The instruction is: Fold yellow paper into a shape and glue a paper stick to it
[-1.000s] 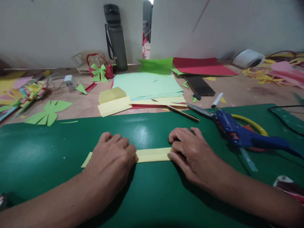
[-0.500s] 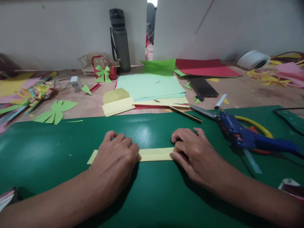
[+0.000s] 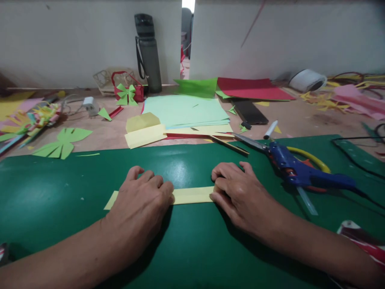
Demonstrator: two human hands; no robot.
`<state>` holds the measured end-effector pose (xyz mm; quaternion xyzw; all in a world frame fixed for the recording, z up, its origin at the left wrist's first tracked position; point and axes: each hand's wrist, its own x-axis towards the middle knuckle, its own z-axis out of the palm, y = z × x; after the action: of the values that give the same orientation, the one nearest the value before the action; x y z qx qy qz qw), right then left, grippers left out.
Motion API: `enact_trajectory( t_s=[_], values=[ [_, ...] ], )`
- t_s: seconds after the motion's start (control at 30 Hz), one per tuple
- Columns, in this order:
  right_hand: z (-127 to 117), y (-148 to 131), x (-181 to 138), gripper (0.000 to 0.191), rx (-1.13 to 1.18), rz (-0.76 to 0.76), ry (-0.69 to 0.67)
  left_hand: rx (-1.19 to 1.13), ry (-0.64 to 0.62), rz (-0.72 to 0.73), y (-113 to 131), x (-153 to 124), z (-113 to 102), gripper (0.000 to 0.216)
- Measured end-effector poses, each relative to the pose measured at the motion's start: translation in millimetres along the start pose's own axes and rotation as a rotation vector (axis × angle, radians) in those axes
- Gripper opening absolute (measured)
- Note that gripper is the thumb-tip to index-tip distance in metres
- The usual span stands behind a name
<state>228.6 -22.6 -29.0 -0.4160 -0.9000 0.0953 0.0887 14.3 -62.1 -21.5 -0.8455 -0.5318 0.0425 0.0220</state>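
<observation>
A pale yellow paper strip (image 3: 193, 196) lies across the green mat (image 3: 186, 249), with a lengthwise fold line showing between the hands. My left hand (image 3: 143, 200) covers much of its left part, fingers curled and closed on the paper; the strip's left end sticks out past the wrist side. At the right end my right hand (image 3: 237, 190) pinches the strip between thumb and bent fingers, and that end is hidden beneath them. Both hands rest low on the mat.
A blue glue gun (image 3: 297, 168) lies on scissors (image 3: 252, 142) at the right. Behind the mat are pale green sheets (image 3: 186, 110), a black phone (image 3: 249, 111), a grey bottle (image 3: 149, 56), a small red paper basket (image 3: 136, 93) and a green paper cutout (image 3: 63, 142).
The whole view has shifted slightly, so things appear a little further left. Both hands keep the same hold on the paper strip.
</observation>
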Motion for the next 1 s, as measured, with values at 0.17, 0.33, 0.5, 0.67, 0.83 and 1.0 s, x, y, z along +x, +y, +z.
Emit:
enact_trajectory(
  t_s=[0.17,0.33,0.5,0.67,0.83,1.0],
  values=[
    [-1,3,-3,0.008,0.018,0.035,0.013,0.054,0.065,0.117,-2,-5,0,0.044],
    [1,4,-8,0.03,-0.149,-0.264,0.157,0.099,0.036,0.3,-7,-5,0,0.049],
    [2,4,-11,0.033,-0.287,-0.513,0.171,0.078,0.022,0.356,-13,-4,0,0.046],
    [1,4,-8,0.029,-0.35,-0.562,0.125,0.07,0.086,0.389,-17,-5,2,0.044],
    [-1,5,-7,0.025,-0.426,-0.639,0.106,0.047,0.109,0.428,-20,-4,4,0.042],
    [-6,15,-14,0.027,-0.462,-0.653,0.095,0.035,0.06,0.437,-22,-5,3,0.037]
  ],
)
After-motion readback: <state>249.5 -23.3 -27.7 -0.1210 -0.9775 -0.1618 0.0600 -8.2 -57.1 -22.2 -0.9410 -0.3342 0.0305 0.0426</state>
